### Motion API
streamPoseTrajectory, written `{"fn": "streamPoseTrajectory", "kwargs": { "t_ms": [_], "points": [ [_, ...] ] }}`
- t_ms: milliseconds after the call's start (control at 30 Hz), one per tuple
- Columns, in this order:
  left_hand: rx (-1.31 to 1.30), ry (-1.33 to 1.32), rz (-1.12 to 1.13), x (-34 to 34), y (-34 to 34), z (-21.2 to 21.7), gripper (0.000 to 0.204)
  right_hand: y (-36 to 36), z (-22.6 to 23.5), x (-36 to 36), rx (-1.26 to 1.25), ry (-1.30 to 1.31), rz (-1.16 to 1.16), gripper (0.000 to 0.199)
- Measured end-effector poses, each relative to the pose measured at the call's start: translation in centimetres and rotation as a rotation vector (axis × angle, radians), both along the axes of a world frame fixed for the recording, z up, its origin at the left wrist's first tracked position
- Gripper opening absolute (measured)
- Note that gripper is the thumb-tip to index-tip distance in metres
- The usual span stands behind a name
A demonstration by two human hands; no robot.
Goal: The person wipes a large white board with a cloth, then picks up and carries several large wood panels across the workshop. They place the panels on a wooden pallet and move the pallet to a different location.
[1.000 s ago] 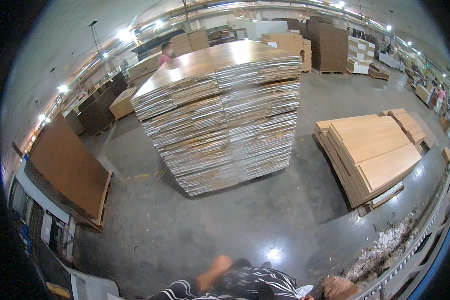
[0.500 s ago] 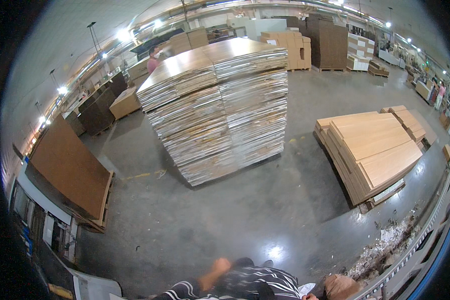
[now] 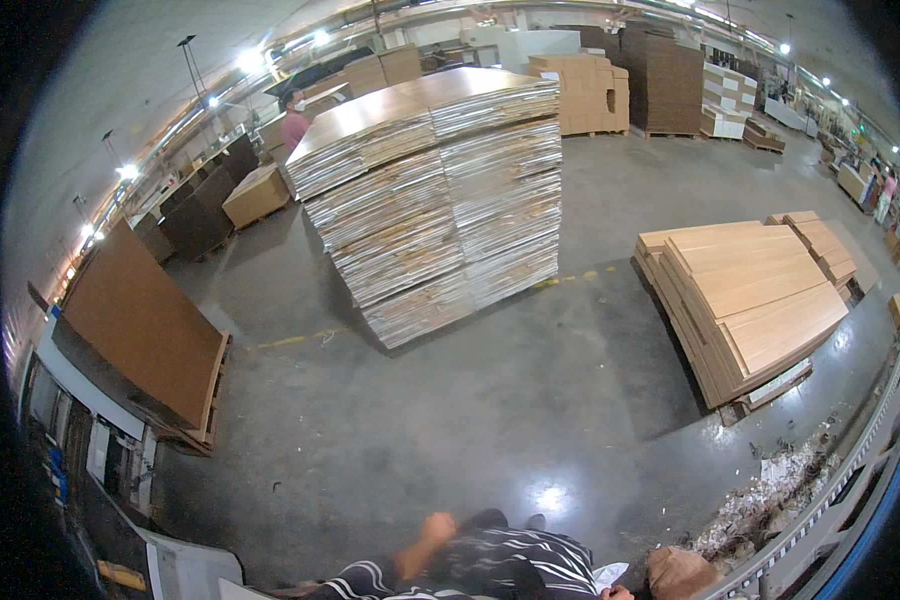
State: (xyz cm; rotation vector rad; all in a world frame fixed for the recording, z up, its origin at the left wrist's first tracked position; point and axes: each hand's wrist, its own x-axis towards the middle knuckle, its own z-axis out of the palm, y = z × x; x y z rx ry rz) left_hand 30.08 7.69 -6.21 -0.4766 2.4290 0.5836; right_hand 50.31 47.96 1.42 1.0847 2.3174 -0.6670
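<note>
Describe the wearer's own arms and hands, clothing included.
The left sleeve is black with white stripes and stops short of the wrist, leaving the left forearm partly bare. The top has the same stripes. The left hand shows no glove. The right hand is mostly cut off by the lower edge; its sleeve cannot be made out.

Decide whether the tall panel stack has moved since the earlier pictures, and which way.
Yes: the tall panel stack has moved away from the camera. Its base now sits farther back against the yellow floor line, which shows more at its right.
</note>
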Motion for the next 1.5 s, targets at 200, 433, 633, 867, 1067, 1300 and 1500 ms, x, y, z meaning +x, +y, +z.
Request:
{"fn": "streamPoseTrajectory", "kwargs": {
  "t_ms": [200, 433, 633, 867, 1067, 1300, 1500],
  "points": [
    [-0.089, 0.101, -0.044, 4.6, 2.2, -0.6, 0.021, 2.5, -1.3, 5.8, -0.005, 0.040, 0.024, 0.040],
    [-0.129, 0.248, 0.072, 12.7, 4.8, -1.4, 0.007, 6.5, -3.5, 14.4, 0.021, 0.110, 0.102, 0.041],
    [-0.085, 0.125, 0.087, 20.4, 6.6, -0.5, 0.014, 10.9, -6.5, 22.8, 0.039, 0.166, 0.162, 0.042],
    [-0.130, 0.200, 0.090, 30.1, 8.1, 0.8, 0.011, 17.4, -9.8, 35.7, 0.223, 0.356, 0.444, 0.038],
    [-0.074, 0.100, 0.142, 40.8, 9.0, 3.7, 0.017, 18.5, -7.6, 38.7, 0.077, 0.221, 0.525, 0.036],
    [-0.018, 0.162, 0.295, 56.0, 8.1, 2.5, 0.016, 15.7, -4.5, 41.0, -0.014, 0.151, 0.689, 0.034],
    [-0.061, -0.108, 0.271, 66.2, 8.4, -4.2, 0.025, 15.8, -5.1, 42.5, -0.080, 0.081, 0.764, 0.032]
  ]
}}
